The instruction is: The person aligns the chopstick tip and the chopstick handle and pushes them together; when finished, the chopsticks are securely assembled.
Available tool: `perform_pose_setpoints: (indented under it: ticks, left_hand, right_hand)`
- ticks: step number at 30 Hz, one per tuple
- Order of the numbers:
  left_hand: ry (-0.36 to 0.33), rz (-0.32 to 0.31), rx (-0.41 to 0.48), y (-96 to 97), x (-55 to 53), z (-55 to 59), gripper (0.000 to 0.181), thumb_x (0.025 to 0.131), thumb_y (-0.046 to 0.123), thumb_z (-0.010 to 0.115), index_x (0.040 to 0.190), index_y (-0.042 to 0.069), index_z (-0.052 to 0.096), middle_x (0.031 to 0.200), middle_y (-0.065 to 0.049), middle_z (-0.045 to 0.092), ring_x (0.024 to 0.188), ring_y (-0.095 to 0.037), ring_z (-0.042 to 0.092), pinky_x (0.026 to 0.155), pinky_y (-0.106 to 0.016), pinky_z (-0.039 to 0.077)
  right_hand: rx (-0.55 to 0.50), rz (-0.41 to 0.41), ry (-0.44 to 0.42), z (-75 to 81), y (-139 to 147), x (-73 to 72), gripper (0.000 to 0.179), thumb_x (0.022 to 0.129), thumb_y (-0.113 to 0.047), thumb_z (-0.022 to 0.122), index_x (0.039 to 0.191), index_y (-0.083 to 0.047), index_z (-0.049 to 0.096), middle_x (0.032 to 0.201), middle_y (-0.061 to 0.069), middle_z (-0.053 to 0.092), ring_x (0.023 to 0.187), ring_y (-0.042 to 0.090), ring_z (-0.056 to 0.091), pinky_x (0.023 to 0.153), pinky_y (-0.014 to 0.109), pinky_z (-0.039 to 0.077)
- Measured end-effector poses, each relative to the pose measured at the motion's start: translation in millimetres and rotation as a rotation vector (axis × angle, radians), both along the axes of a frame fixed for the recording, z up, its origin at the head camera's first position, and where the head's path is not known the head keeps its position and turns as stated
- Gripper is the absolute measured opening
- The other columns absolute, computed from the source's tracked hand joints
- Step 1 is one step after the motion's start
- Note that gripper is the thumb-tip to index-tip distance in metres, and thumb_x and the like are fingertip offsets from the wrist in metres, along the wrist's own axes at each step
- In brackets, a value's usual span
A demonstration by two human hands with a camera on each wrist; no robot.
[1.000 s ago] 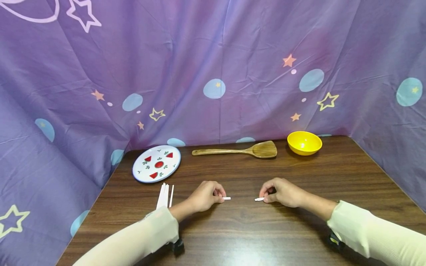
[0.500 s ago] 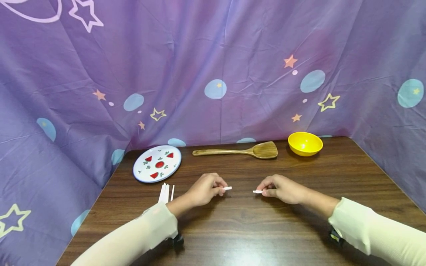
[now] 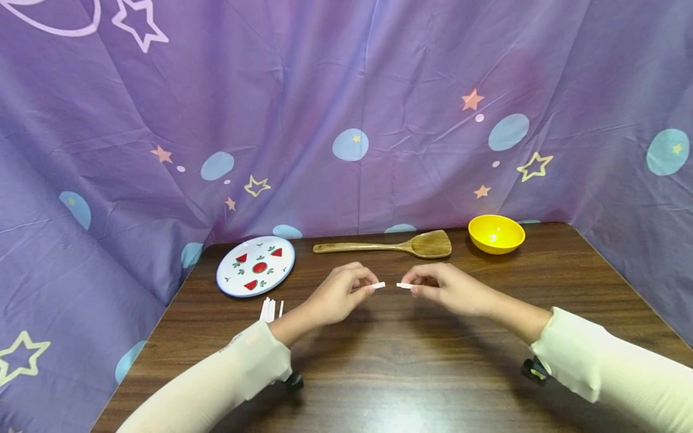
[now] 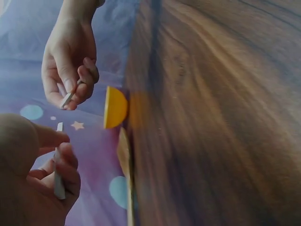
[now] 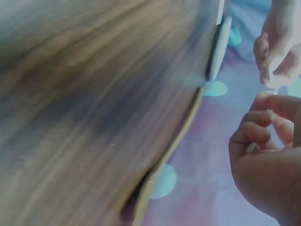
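My left hand (image 3: 338, 296) pinches a thin white stick (image 3: 379, 285) between thumb and fingers. In the left wrist view that stick (image 4: 59, 181) runs through the fingers and shows on both sides of them. A similar white stick (image 3: 403, 285) is pinched in my right hand (image 3: 456, 290). Both hands are raised above the middle of the table, and the two stick ends face each other with a small gap between them in the head view. What the sticks are exactly is too small to tell. The fingers hide part of each one.
Several more white sticks (image 3: 267, 310) lie at the left, partly behind my left forearm. Along the back of the wooden table (image 3: 400, 373) are a white plate (image 3: 233, 272) with watermelon pictures, a wooden spatula (image 3: 430, 245) and a yellow bowl (image 3: 496, 234). A purple curtain (image 3: 303, 108) hangs behind.
Both hands have moved up and away from me, lifting from near the tabletop, and have come closer together. The gap between the two white sticks has narrowed.
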State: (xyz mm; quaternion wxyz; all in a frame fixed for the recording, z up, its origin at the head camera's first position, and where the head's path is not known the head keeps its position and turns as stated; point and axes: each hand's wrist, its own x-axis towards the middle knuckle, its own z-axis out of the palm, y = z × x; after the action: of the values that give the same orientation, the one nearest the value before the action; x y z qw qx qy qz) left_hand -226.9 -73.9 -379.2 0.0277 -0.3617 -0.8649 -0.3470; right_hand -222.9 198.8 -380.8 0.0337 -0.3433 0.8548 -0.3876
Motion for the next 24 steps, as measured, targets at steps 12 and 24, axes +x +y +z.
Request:
perform_pose_setpoints:
  ticks: [12,24]
  left_hand:
    - [0.024,0.003,0.108,4.2,2.4,12.2,0.010,0.098,0.010,0.070,0.105,0.005,0.075,0.107,-0.005,0.075,0.098,-0.016,0.072,0.090,-0.027,0.057]
    - [0.107,-0.034,0.130,4.8,6.6,13.6,0.010,0.096,0.009,0.071,0.104,0.006,0.077,0.101,-0.003,0.075,0.091,-0.013,0.069,0.083,-0.026,0.056]
  right_hand:
    - [-0.032,-0.094,0.151,19.3,-19,10.2,0.016,0.098,-0.010,0.070,0.112,-0.012,0.078,0.092,-0.011,0.075,0.082,0.007,0.062,0.074,0.027,0.053]
    - [-0.026,-0.095,0.260,22.6,-22,12.2,0.018,0.095,-0.005,0.072,0.111,-0.012,0.079,0.102,-0.002,0.078,0.086,0.008,0.065,0.075,0.031,0.056]
